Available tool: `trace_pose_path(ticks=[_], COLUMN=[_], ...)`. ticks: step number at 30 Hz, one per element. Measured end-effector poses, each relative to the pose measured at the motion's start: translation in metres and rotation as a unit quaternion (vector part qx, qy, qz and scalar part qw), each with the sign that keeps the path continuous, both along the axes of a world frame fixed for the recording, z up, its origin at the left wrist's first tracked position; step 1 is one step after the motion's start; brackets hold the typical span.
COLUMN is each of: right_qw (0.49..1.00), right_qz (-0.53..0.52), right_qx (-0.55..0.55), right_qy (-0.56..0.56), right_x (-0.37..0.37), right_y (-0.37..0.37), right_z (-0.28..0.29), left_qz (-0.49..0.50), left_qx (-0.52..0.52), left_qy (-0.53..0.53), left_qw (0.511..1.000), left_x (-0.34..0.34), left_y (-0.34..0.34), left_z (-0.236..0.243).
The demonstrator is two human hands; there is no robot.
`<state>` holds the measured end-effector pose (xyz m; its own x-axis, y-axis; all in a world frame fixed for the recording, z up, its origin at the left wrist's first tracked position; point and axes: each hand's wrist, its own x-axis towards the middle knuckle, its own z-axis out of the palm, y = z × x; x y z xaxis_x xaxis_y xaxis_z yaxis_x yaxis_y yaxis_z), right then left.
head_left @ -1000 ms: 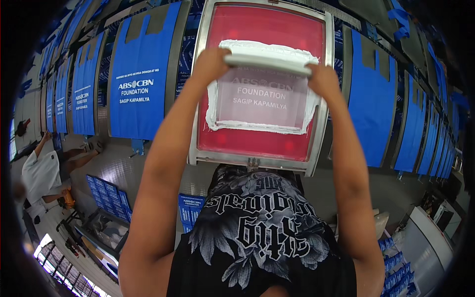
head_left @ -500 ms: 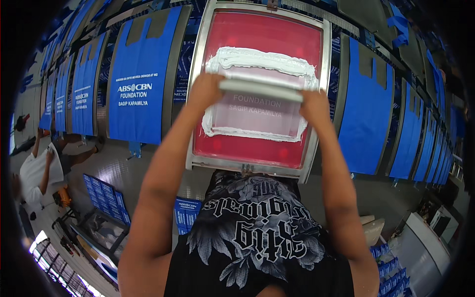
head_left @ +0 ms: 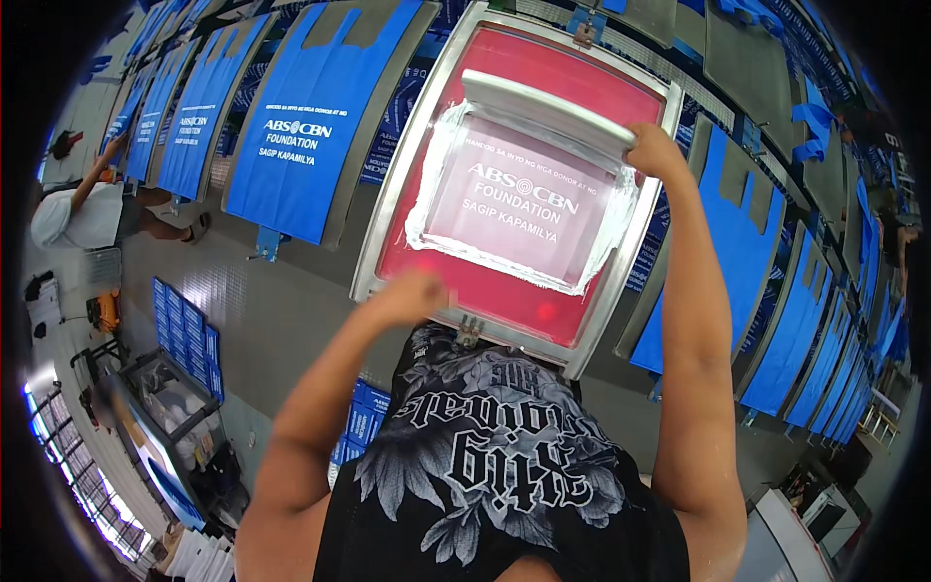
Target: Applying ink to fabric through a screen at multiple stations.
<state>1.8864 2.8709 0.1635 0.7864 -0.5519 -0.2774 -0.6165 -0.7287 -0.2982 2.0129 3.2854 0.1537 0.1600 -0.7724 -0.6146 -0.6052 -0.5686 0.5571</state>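
Note:
In front of me lies a screen printing frame with a metal border and red mesh. White ink rings its pale, lettered window. My right hand grips the right end of a long, pale squeegee, which rests slantwise over the far part of the window. The squeegee's left end is free. My left hand is off the squeegee, over the near left part of the frame; motion smears its fingers, and I cannot tell whether it touches the border.
Blue bags lie on boards in a row to the left, and more blue bags to the right. A person in a white shirt is at the far left. Printed blue sheets and a dark-framed cart stand lower left.
My left hand has let go of the squeegee and come down toward the near edge. The squeegee has moved to the far part of the window, uncovering the lettering. My view has turned.

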Motion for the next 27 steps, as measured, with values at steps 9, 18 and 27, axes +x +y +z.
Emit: trace_pose_path(ticks=[9,18,27], right_qw=[0.996,0.999,0.989], right_qz=[0.059,0.023,0.02], right_qx=[-0.06,-0.049,-0.074], right_qy=[-0.041,-0.004,-0.125], right_x=[0.044,-0.029,-0.09], right_y=[0.033,0.191,0.284], right_z=[-0.005,0.027,0.017], left_qz=[0.2,0.189,0.174], left_qx=[0.065,-0.003,0.095], left_qy=[0.387,0.413,0.255], left_qw=[0.898,0.891,0.947], left_x=[-0.088,-0.084,-0.086], left_y=[0.075,0.065,0.062], left_z=[-0.07,-0.036,-0.07])
